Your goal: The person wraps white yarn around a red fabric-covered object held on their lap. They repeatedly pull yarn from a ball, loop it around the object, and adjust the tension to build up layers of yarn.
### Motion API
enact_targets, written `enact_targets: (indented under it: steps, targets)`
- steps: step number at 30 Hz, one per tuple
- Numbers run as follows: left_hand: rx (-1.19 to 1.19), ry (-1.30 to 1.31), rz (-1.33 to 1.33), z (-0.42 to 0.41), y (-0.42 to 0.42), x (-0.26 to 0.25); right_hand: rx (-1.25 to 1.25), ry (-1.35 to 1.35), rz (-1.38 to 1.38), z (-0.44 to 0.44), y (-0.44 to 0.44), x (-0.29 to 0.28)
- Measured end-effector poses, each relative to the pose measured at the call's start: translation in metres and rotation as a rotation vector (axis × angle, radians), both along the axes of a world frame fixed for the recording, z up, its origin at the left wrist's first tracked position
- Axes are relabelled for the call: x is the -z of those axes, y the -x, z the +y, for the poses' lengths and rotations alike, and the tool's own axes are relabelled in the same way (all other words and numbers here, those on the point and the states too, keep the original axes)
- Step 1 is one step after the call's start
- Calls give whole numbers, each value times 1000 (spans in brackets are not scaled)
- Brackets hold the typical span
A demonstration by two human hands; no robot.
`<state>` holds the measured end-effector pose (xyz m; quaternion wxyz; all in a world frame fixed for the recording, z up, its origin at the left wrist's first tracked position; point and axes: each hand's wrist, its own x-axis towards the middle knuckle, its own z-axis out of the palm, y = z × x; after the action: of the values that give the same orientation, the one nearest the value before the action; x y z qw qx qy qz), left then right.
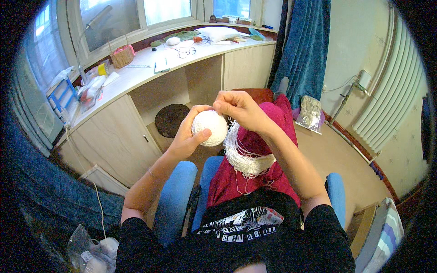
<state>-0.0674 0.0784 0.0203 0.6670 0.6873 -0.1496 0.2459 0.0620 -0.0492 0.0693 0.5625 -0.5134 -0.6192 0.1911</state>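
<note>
A round ball of white yarn (211,128) is held up over my lap in my left hand (191,134), with the thumb across its near side. My right hand (239,107) is at the ball's upper right edge, its fingers pinched together; a thin yarn strand seems to run from them, though the strand inside the pinch is hidden. Around my raised knee, over the red trousers (222,184), hangs a loose skein of white yarn (251,163). Several loose strands from it trail onto my lap.
A curved white desk (140,76) runs ahead, bearing a wicker basket (122,57), eyeglasses (186,52) and a phone (161,66). Blue chair armrests (177,191) flank me. A dark round cushion (171,120) is below the desk. Right are a radiator (389,82) and a plastic bag (309,112).
</note>
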Motion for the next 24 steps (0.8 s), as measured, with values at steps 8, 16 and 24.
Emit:
enact_targets:
  steps: [8,16,24]
  targets:
    - [-138,467,-227,-22,-20,-21,420,-234,-47,45,-10,53]
    - [-877,-636,-456,25,-74,-19,382,137,-500,40,-17,46]
    - [-808,-686,-323,47,-68,0,12,298,-195,30,-41,35]
